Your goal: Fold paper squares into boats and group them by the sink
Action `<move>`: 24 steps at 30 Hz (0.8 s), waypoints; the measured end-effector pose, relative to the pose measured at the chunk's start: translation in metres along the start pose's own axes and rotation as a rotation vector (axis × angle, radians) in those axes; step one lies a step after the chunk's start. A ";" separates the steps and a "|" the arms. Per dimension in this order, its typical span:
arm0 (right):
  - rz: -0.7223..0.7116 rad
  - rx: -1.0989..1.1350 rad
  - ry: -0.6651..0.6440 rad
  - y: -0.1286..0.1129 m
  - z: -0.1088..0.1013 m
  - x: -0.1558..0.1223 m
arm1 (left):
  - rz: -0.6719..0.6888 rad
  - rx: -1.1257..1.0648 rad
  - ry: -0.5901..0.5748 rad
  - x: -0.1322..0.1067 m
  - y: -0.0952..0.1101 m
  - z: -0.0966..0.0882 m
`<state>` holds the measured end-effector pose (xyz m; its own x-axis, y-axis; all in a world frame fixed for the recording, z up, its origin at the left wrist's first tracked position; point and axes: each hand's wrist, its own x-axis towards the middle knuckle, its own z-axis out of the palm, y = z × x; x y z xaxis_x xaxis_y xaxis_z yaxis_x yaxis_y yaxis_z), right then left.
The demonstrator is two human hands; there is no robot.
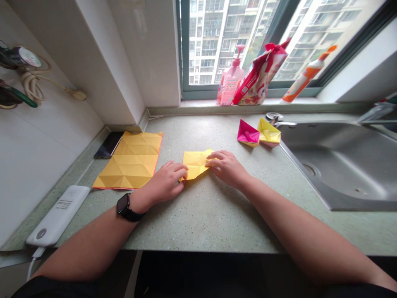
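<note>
Yellow paper (195, 163) lies under left hand (167, 181) and right hand (227, 166), near sink (347, 182).

Left hand (166, 182) curls over the near-left corner of the yellow paper (195, 162), fingertips tucked out of sight, so pinch or press can't be told; right hand (227, 166) covers the paper's right edge. Phone (108, 145) meets the orange sheet (132, 159), overlap unclear; the power bank (58, 214) cable drops out of sight below the bench (201, 215) edge. Both forearms are cut by the bottom edge, the sink (341, 165) by the right edge, the wall clutter (18, 78) by the left, and print on the pink bottle (230, 82) and red pouch (259, 74) is too small to read.
</note>
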<state>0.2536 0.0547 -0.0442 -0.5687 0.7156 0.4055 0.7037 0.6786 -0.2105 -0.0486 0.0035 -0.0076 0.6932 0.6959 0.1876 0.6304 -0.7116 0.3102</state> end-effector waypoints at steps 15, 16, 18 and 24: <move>-0.184 0.127 -0.112 -0.029 -0.008 -0.002 | -0.048 0.104 0.042 0.000 0.000 0.005; -0.186 0.125 -0.115 -0.028 -0.008 -0.002 | -0.053 0.104 0.043 -0.001 -0.001 0.005; -0.171 0.113 -0.119 -0.026 -0.009 -0.003 | -0.066 0.094 0.039 -0.001 -0.002 0.005; -0.087 0.054 -0.172 -0.016 -0.019 -0.003 | -0.094 0.055 0.018 -0.001 -0.005 0.003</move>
<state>0.2519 0.0389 -0.0253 -0.6944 0.6682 0.2672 0.6273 0.7440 -0.2302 -0.0514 0.0058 -0.0118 0.6242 0.7610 0.1769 0.7108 -0.6471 0.2756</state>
